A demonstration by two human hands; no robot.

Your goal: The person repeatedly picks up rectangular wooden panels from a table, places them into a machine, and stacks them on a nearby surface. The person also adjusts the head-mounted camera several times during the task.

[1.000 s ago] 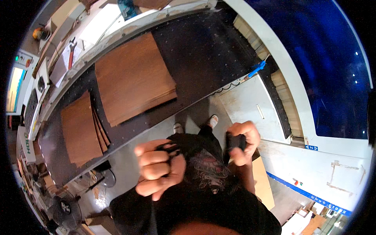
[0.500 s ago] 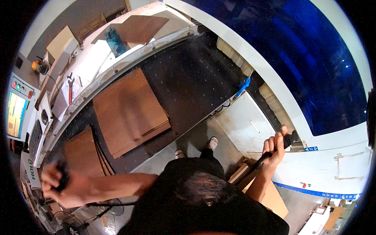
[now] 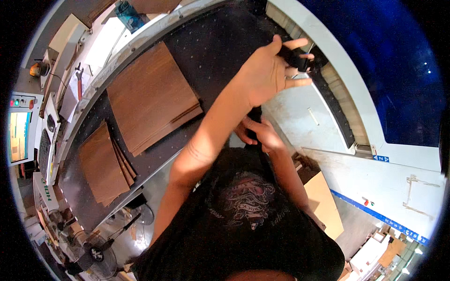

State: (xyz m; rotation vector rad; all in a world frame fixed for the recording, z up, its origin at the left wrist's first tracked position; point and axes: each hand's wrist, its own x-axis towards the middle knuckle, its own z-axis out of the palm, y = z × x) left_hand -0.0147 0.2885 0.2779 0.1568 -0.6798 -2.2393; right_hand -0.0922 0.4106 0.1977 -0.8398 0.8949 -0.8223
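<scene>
My left hand [image 3: 269, 70] reaches across to the right over the far edge of the dark bench. Several of its fingers are stretched out around a black piece [image 3: 297, 60] that looks like the end of a strap; its exact kind does not show. Closer to my body, my right hand [image 3: 262, 133] is closed on a dark strap-like length [image 3: 254, 114], partly hidden behind my left wrist. A stack of brown wood-grain panels [image 3: 152, 98] lies on the dark bench [image 3: 215, 37], with a smaller stack of panels [image 3: 105, 164] to its left.
A white machine with a dark blue window [image 3: 403, 79] stands at the right. On the far-left ledge are a blue bottle [image 3: 129, 16], red-handled pliers-like tool [image 3: 79, 84], keyboard [image 3: 44, 150] and screen [image 3: 20, 136]. A fan [image 3: 96, 255] stands at lower left.
My left hand has swung from the far left across to the upper right. My right hand has come in from the right toward my body. The view has shifted slightly.
</scene>
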